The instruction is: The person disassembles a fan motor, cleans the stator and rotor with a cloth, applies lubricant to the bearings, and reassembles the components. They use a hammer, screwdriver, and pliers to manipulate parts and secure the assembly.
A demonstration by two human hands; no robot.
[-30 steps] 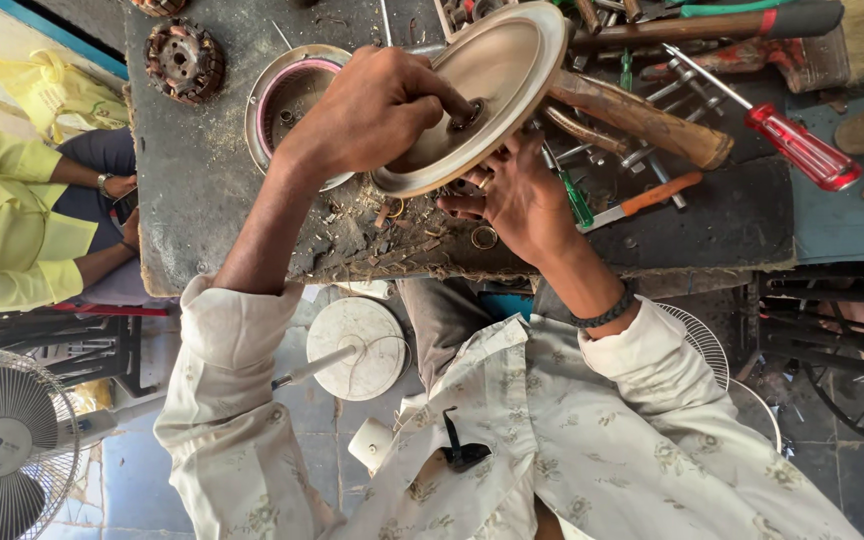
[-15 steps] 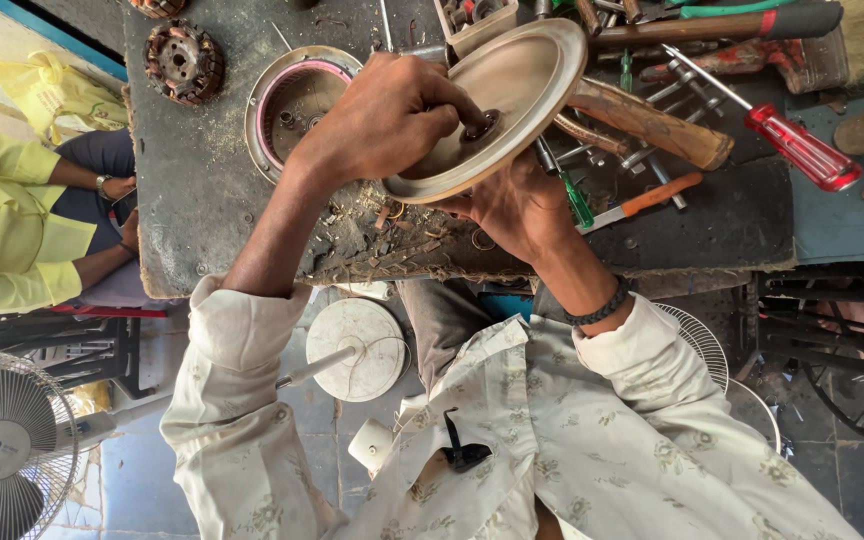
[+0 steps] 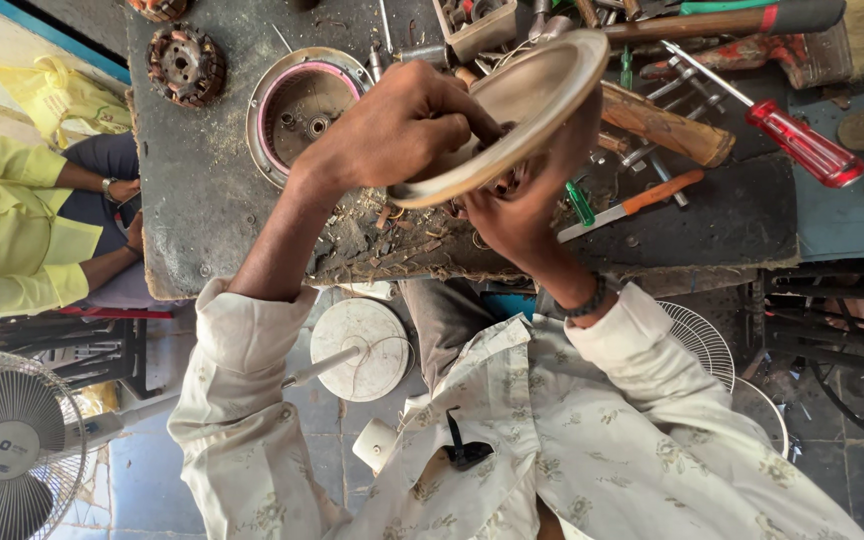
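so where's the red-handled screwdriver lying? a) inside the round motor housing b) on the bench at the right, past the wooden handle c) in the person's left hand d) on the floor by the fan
b: the red-handled screwdriver lies on the bench at the right, beyond the wooden handle, while both hands hold the cream dish-shaped cover.

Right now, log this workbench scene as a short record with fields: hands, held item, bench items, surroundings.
left hand: left hand grips the rim of the round cream cover from above
right hand: right hand supports the cover from below, fingers partly hidden
held item: cover tilted, raised above the bench
bench: dark workbench, littered with debris
bench items: round motor housing; red-handled screwdriver; wooden-handled tool; orange-handled tool
surroundings: table fan on the floor; a person in a yellow sleeve beside the bench
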